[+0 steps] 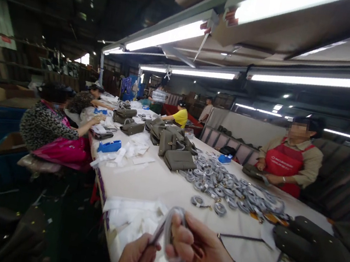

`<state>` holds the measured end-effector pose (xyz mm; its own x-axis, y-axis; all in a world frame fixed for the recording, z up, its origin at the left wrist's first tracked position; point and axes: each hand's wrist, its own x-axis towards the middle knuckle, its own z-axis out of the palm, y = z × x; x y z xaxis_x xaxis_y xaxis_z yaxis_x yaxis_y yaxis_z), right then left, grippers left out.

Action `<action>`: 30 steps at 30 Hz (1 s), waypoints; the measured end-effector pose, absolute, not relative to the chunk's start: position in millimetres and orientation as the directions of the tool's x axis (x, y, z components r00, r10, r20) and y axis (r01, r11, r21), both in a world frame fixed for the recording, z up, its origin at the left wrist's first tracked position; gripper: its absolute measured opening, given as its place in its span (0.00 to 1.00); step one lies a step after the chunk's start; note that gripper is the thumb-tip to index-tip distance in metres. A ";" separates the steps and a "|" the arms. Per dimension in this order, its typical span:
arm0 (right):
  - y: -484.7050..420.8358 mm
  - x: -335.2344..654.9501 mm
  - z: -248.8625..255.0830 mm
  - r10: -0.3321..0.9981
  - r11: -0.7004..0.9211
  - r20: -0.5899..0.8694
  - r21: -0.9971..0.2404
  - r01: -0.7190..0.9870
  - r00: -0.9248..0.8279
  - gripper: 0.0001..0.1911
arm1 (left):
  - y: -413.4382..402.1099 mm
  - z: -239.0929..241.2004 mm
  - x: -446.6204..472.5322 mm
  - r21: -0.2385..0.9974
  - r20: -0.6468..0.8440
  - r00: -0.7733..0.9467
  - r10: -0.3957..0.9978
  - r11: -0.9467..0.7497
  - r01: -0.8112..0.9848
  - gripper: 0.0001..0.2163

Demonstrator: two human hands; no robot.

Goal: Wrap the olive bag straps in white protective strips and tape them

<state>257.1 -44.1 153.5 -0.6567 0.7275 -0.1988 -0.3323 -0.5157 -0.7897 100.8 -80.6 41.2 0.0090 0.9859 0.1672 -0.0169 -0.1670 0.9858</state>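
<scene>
In front of me a bag strap (168, 225), wound into a loop and looking grey and wrapped, is held over the table. My right hand (200, 252) is closed round the loop, its fingers passing through the coil. A darker length of the strap is pinched in my left hand (138, 258), just left of the loop. Under both hands lie white wrapping sheets (134, 217). Beyond them are two separate coiled straps (197, 201) near a large heap of similar coils (232, 186).
Dark green handbags (178, 160) stand mid-table, and more bags (318, 255) lie at right with loose straps. Blue tape dispensers (109, 146) sit on the table (140, 183). A person in a red apron (285, 161) handles a bag across from me; other people sit along the left.
</scene>
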 end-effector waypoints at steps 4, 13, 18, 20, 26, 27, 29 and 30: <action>-35.6 251.9 164.3 0.817 -0.404 -0.033 -0.744 -0.532 -0.575 0.19 | -79.2 32.9 104.1 0.989 0.070 0.123 0.990 -0.053 -0.137 0.27; -20.0 252.9 127.3 0.624 0.740 0.580 -0.655 0.156 -0.524 0.10 | -86.5 48.5 108.8 0.858 -0.179 0.283 0.942 0.291 -0.423 0.24; -17.7 260.8 106.9 0.433 0.901 0.250 -0.120 0.416 -0.866 0.08 | -92.3 71.2 98.3 0.775 -0.289 0.392 0.873 0.454 -0.440 0.22; -22.4 264.6 101.0 0.436 0.899 0.125 -0.098 0.426 -0.891 0.06 | -93.2 70.9 91.7 0.761 -0.326 0.441 0.836 0.509 -0.402 0.21; -37.8 263.7 86.3 0.412 0.911 -0.068 0.004 0.412 -0.909 0.12 | -84.8 58.2 75.8 0.747 -0.392 0.610 0.688 0.626 -0.225 0.16; -39.0 263.2 84.2 0.406 0.914 -0.089 0.015 0.406 -0.910 0.10 | -81.1 56.2 73.7 0.750 -0.405 0.637 0.656 0.637 -0.179 0.16; -40.8 265.1 80.8 0.453 0.890 -0.111 0.002 0.455 -0.885 0.09 | -73.5 53.9 68.4 0.771 -0.437 0.660 0.612 0.632 -0.076 0.17; -41.9 267.9 79.6 0.506 0.858 -0.115 -0.031 0.512 -0.855 0.09 | -70.4 54.0 65.0 0.799 -0.454 0.636 0.623 0.601 -0.019 0.18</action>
<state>267.9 -41.9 79.6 -0.8550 0.5056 -0.1153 0.5119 0.8585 -0.0311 65.0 -70.4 54.0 0.6365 0.6234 -0.4542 -0.0188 0.6012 0.7989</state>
